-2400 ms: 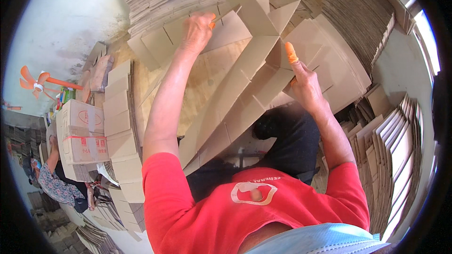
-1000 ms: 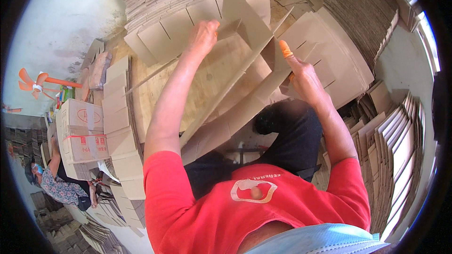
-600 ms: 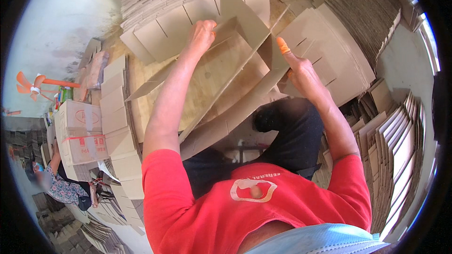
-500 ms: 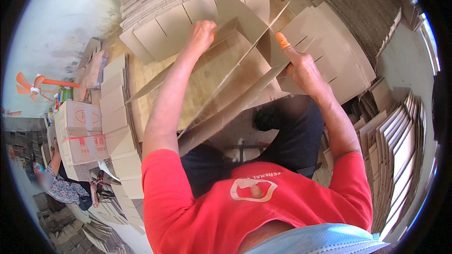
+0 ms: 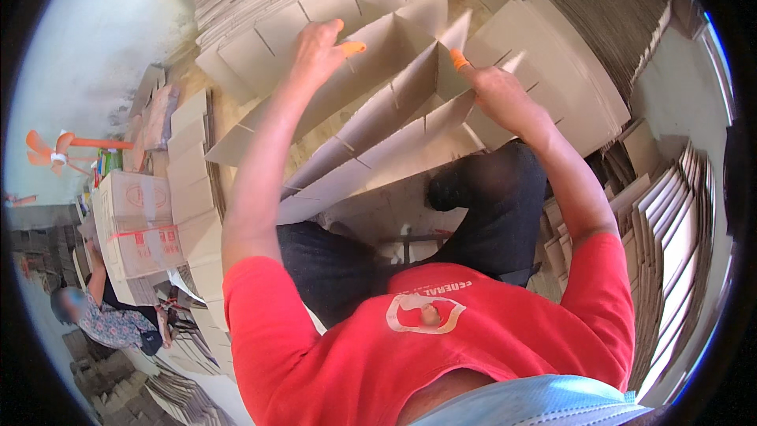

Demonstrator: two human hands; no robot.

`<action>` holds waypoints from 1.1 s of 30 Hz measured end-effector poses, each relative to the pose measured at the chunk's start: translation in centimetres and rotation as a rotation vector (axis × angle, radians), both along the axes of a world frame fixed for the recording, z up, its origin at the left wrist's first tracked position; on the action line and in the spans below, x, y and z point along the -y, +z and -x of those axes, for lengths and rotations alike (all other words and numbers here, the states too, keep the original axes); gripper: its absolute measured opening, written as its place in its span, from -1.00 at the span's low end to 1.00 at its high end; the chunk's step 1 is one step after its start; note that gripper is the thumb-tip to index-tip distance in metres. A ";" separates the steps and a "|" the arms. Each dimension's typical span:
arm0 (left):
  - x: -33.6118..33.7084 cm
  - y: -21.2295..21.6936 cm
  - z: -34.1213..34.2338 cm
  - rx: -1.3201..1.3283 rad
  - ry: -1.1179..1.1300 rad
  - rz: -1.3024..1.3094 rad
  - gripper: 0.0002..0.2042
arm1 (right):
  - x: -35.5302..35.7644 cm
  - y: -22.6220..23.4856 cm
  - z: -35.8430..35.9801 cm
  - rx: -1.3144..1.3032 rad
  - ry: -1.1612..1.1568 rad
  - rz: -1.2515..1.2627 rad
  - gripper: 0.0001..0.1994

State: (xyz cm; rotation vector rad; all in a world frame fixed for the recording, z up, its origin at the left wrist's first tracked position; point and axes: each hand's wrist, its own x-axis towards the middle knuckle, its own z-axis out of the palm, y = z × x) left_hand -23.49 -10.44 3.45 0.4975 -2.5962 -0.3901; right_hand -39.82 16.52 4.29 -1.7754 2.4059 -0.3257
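Observation:
A cardboard divider (image 5: 371,110) of long slotted panels joined by cross strips stands partly spread above the wooden tabletop (image 5: 233,110). At its far-left panel, my left hand (image 5: 315,55) is closed over the upper edge, with orange finger covers on the thumb and one finger. My right hand (image 5: 505,99) grips the divider's right end where panels cross; an orange cover shows on its thumb, and its other fingers are partly hidden behind the cardboard.
Flat slotted cardboard (image 5: 552,71) is stacked at the right, with taller stacks (image 5: 315,0) at the back. A taped carton (image 5: 142,221) and an orange fan (image 5: 57,150) are at the left. A co-worker (image 5: 118,319) is at the lower left. Cardboard sheets (image 5: 662,244) stand upright at the right.
The divider's panels have spread apart from a flatter, skewed shape into open cells. My left hand has moved slightly left and away from me; my right hand has shifted slightly.

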 end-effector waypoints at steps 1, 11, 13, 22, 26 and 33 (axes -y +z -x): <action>-1.2 1.6 -0.6 -0.035 -0.005 0.049 -0.56 | 0.0 -1.0 0.3 -0.067 -0.029 -0.010 -0.28; -7.0 2.2 -11.8 0.309 -0.011 -0.267 -0.58 | -5.8 0.2 6.4 0.154 -0.502 0.257 -0.51; -6.5 1.5 -11.5 0.312 -0.014 -0.285 -0.68 | -9.2 -3.7 10.9 -0.298 -0.656 0.342 -0.32; -2.8 -0.6 -10.6 0.289 0.113 0.069 -0.94 | -15.2 -7.6 16.2 -0.349 -0.697 -0.163 -0.31; -4.9 1.2 -10.2 -0.051 0.105 0.131 -0.78 | -19.1 -10.3 21.0 -0.304 -0.625 0.239 -0.45; -9.8 1.8 -12.4 0.217 0.044 -0.150 -0.69 | -15.0 -0.3 17.2 -0.265 -0.689 0.475 -0.54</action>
